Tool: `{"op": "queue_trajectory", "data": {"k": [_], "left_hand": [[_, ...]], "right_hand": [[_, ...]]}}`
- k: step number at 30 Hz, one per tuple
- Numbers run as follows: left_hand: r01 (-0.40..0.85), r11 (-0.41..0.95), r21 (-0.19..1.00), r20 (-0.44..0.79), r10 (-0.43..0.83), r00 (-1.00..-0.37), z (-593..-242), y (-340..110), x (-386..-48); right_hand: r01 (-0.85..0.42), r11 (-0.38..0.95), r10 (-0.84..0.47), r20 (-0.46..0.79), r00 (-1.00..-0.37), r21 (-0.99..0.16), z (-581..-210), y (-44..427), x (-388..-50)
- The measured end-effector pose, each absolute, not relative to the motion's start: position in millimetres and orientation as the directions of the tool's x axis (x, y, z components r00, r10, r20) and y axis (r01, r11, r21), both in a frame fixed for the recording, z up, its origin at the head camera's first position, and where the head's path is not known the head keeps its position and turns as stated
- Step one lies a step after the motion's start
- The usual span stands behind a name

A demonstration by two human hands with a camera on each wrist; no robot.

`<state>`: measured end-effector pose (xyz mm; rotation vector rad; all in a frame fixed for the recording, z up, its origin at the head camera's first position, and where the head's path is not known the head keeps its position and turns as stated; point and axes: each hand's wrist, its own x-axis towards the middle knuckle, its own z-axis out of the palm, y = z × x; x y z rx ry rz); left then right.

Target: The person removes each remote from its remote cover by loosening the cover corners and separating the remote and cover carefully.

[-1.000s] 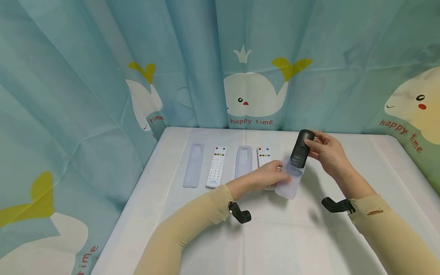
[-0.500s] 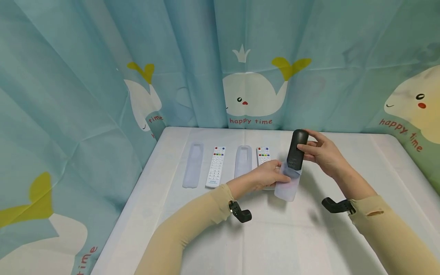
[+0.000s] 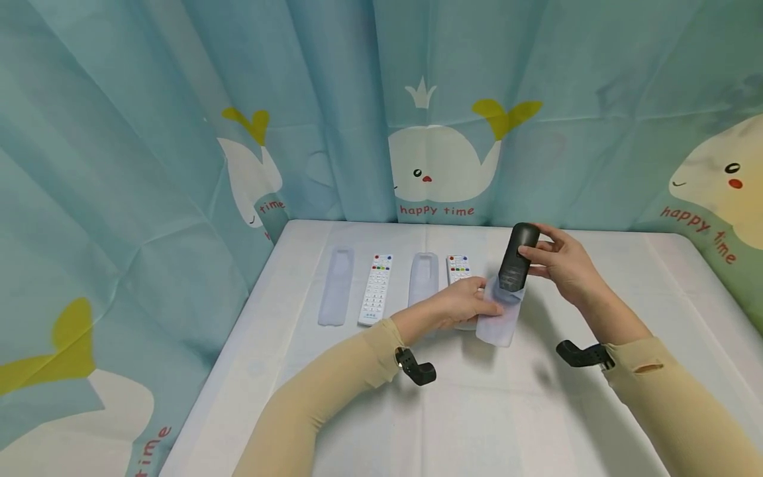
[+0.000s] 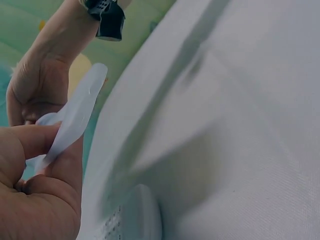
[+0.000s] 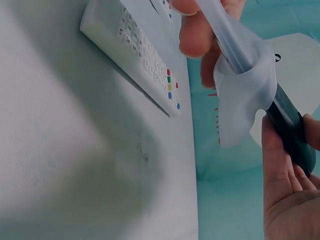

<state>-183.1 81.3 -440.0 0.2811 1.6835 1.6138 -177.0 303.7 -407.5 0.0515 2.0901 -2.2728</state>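
In the head view my right hand (image 3: 563, 265) grips a black remote control (image 3: 516, 255) by its upper end, thumb across its back. The lower end of that remote sits in the mouth of a translucent silicone sleeve (image 3: 497, 324). My left hand (image 3: 465, 303) pinches the sleeve between thumb and fingers, above the table. In the right wrist view the sleeve (image 5: 247, 95) wraps loosely round part of the black remote (image 5: 290, 130), one flap folded outward. How deep the remote reaches inside is hidden in the left wrist view.
A white remote (image 3: 459, 265) lies partly under my left hand. Further left lie a translucent sleeve (image 3: 423, 281), another white remote (image 3: 375, 290) and one more sleeve (image 3: 336, 288). A blue curtain (image 3: 334, 132) hangs behind the white table (image 3: 477, 411).
The black remote has shifted slightly left and become a little more upright, with the sleeve tilting along. Both hands keep their holds. Things on the table stay put.
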Motion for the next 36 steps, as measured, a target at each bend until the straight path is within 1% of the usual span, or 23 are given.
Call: {"op": "queue_trajectory", "data": {"k": [6, 11, 12, 16, 19, 23, 27, 32, 36], "left_hand": [[-0.316, 0.171, 0.933, -0.348, 0.643, -0.682, -441.6, 80.9, -180.2], [-0.305, 0.192, 0.933, -0.355, 0.636, -0.685, -442.4, 82.2, -177.6], [-0.301, 0.197, 0.933, -0.356, 0.63, -0.691, -442.6, 82.7, -177.6], [-0.241, 0.25, 0.938, -0.343, 0.571, -0.746, -443.3, 85.2, -178.6], [-0.201, 0.299, 0.933, -0.336, 0.523, -0.784, -443.1, 86.8, -179.6], [-0.19, 0.331, 0.924, -0.341, 0.495, -0.799, -442.6, 87.3, -180.2], [-0.169, 0.335, 0.927, -0.328, 0.506, -0.798, -444.3, 86.9, -180.6], [-0.164, 0.304, 0.938, -0.311, 0.535, -0.786, -445.7, 86.2, -180.2], [-0.17, 0.3, 0.939, -0.315, 0.544, -0.778, -445.4, 85.7, -178.8]], "right_hand": [[0.063, -0.114, 0.036, -0.067, -0.997, -0.992, -406.8, 303.2, -178.5], [0.065, -0.122, 0.034, -0.07, -0.997, -0.99, -409.1, 304.2, -177.3], [0.065, -0.126, 0.029, -0.069, -0.997, -0.99, -409.8, 304.0, -177.0], [0.053, -0.119, 0.006, -0.054, -0.999, -0.991, -411.2, 302.4, -176.1], [0.049, -0.062, -0.013, -0.049, -0.999, -0.997, -410.9, 301.9, -175.8], [0.054, -0.005, -0.041, -0.053, -0.998, -0.999, -409.3, 302.2, -175.7], [0.063, 0.002, -0.058, -0.063, -0.996, -0.998, -408.4, 302.9, -175.9], [0.104, 0.002, -0.027, -0.104, -0.994, -0.995, -410.4, 305.7, -177.9], [0.108, 0.033, -0.015, -0.108, -0.994, -0.994, -411.6, 307.2, -178.3]]}}
